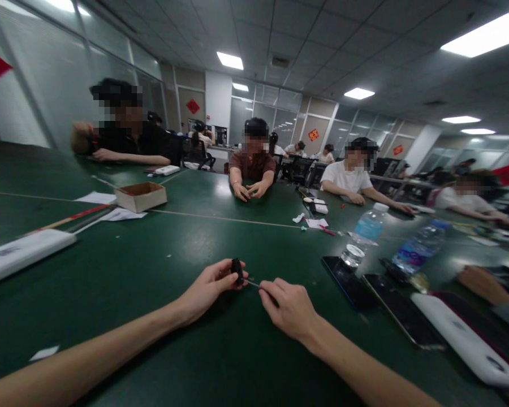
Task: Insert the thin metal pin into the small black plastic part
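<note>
A small black piece, blocky and matte, its exact form too small to tell, sits in the curled fingers of the left hand, pressed between thumb and fingertips just above the green table. A thin metal pin sticks out of it toward the right, and the right hand pinches the pin's far end between thumb and forefinger. The two hands are just apart, with the black piece and pin between them.

To the near right lie two black phones and two water bottles, with a white power bank beyond the phones. Another white power bank lies near left. Farther left stands one open cardboard box, beside loose paper. Four co-workers sit around the table's far and side edges, and one of them has both hands together on the tabletop.
</note>
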Demonstrator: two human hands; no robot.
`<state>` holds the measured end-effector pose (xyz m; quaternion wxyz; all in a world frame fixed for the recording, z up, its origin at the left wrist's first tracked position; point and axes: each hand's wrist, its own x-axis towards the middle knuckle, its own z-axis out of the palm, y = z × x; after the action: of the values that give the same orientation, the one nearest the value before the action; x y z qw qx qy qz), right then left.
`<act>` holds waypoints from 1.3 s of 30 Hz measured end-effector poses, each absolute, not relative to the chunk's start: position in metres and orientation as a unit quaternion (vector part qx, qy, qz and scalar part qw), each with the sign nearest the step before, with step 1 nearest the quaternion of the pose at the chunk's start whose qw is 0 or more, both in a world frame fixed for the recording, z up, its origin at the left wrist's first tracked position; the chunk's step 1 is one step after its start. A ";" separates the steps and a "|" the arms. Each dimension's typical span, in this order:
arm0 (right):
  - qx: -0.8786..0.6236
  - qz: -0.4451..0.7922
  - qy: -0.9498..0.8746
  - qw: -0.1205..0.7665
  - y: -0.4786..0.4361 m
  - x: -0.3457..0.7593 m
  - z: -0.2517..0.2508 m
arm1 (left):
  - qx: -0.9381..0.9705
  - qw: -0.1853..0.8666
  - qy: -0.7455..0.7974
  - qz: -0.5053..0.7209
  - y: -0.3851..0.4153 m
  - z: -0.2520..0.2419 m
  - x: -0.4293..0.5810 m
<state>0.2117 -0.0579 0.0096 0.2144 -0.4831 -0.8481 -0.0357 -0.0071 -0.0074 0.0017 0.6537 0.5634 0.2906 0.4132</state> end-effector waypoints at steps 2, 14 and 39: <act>-0.485 -0.041 -0.847 0.212 -0.058 0.212 0.009 | 0.565 0.652 0.291 0.413 -0.008 0.003 -0.007; -0.486 -0.030 -0.848 0.208 -0.058 0.211 0.011 | 0.583 0.646 0.279 0.406 -0.009 0.006 -0.009; -0.481 -0.048 -0.852 0.201 -0.059 0.211 0.010 | 0.608 0.627 0.282 0.397 -0.009 0.007 -0.009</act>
<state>0.2113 -0.0588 0.0096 0.2010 -0.4813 -0.8519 -0.0476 -0.0088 -0.0094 0.0066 0.6267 0.6081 0.2823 0.3971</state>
